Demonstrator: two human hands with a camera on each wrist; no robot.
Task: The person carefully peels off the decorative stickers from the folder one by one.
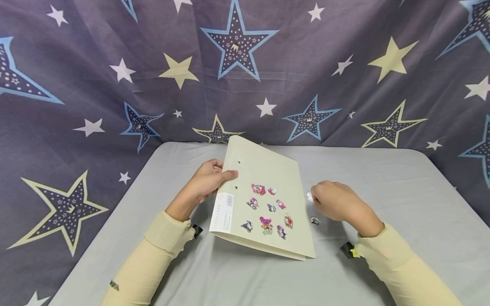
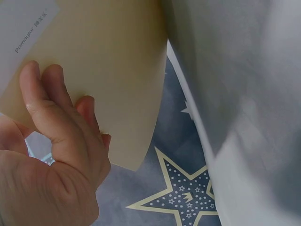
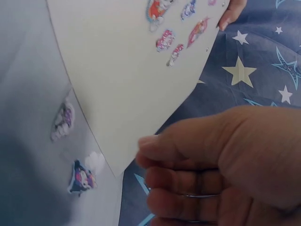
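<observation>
My left hand (image 1: 208,180) grips the spine edge of a cream file folder (image 1: 264,165), thumb on the front and fingers behind, as the left wrist view shows. The folder stands tilted above the table, with several cartoon stickers (image 1: 266,225) on its front cover. To the right of its free edge is my right hand (image 1: 337,202), fingers curled in and thumb against the index finger, with nothing visible between them. A dark cartoon sticker (image 1: 315,220) lies on the table below that hand. Beside the fingertips shows a small white piece (image 1: 309,196).
The table (image 1: 383,178) has a pale grey cloth cover. Behind it hangs a dark curtain (image 1: 153,34) printed with stars. A white label (image 1: 222,211) with a barcode sits on the folder's lower spine side. Two stickers (image 3: 63,121) on the table show in the right wrist view.
</observation>
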